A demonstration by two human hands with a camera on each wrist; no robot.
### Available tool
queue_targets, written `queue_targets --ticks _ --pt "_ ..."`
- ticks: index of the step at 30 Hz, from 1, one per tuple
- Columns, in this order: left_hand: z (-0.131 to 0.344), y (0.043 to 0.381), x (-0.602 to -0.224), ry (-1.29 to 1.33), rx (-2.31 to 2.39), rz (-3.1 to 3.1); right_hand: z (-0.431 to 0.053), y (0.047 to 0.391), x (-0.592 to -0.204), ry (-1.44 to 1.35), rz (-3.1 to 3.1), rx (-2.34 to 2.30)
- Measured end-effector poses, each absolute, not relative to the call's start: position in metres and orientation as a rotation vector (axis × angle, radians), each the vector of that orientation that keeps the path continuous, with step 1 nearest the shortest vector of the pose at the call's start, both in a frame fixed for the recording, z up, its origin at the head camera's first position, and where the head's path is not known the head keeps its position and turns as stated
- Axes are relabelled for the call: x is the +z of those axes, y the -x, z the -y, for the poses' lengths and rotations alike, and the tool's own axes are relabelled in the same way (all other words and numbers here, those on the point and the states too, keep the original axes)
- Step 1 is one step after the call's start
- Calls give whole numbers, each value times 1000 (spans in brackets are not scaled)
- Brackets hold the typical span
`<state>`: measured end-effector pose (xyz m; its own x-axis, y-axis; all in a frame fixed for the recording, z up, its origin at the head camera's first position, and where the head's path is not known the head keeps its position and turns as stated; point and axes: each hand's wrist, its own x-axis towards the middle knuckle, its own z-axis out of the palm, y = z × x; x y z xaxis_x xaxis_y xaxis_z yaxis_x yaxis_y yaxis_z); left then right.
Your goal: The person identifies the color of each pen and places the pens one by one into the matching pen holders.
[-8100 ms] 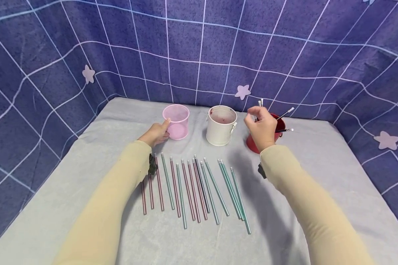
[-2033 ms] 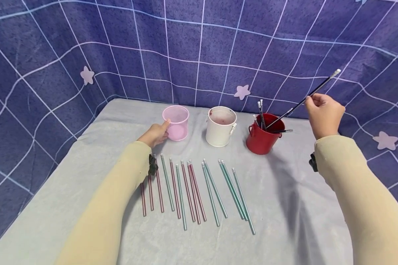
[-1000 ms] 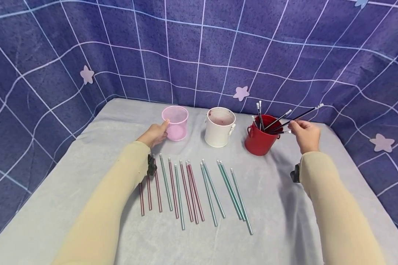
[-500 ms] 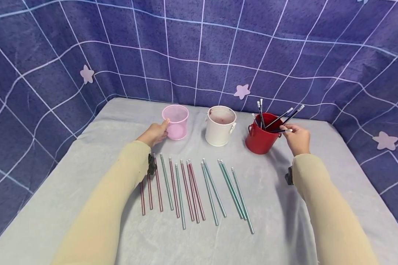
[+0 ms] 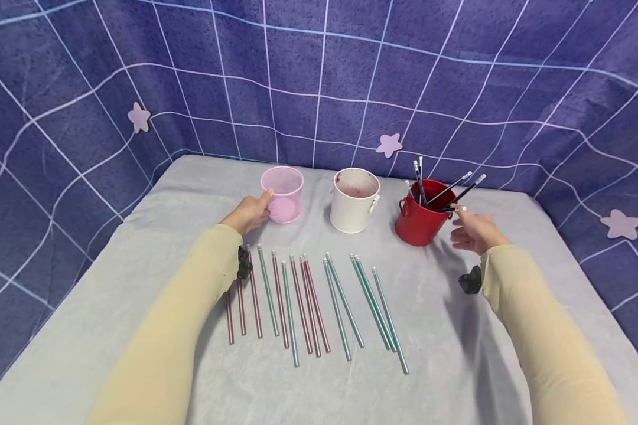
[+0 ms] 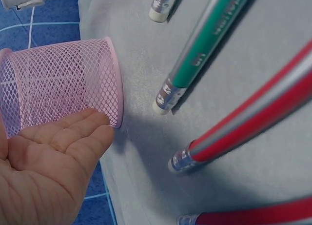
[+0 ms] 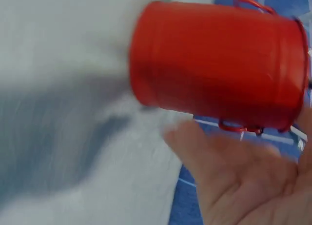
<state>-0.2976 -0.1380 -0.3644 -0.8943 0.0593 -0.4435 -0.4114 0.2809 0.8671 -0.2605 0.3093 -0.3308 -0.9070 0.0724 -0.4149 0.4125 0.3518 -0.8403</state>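
Observation:
My left hand (image 5: 251, 213) rests against a pink mesh cup (image 5: 285, 208), its thumb near the rim. In the left wrist view its fingers (image 6: 80, 137) lie extended along the mesh wall. To the right stands a white bucket (image 5: 351, 209), then a red bucket (image 5: 419, 227) with several black pencils (image 5: 470, 188) leaning out, white erasers up. My right hand (image 5: 475, 231) is just right of the red bucket, fingers spread and holding nothing. In the right wrist view its blurred fingers (image 7: 195, 142) are beside the bucket's wall.
Red pencils (image 5: 255, 301) and green pencils (image 5: 385, 321) lie in a loose row on the grey cloth (image 5: 319, 395) in front of the containers. A blue gridded curtain (image 5: 234, 77) borders the back and sides.
A dark pencil has left the row. My right hand lowered a black pencil into the red bucket, let it go and has drawn slightly right. My left hand has stayed at the pink cup.

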Motion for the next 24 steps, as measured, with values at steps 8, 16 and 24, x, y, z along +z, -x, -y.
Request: queue_targets --ticks 8,16,24 --pt "138 297 -360 326 1571 -2226 -320 271 -334 -235 -1819 -1566" --pt "144 291 -356 265 1432 -2242 -321 266 -354 -122 -1769 -1647" --pt "160 274 -337 48 970 -2403 -319 265 -353 -109 -1819 -1670"
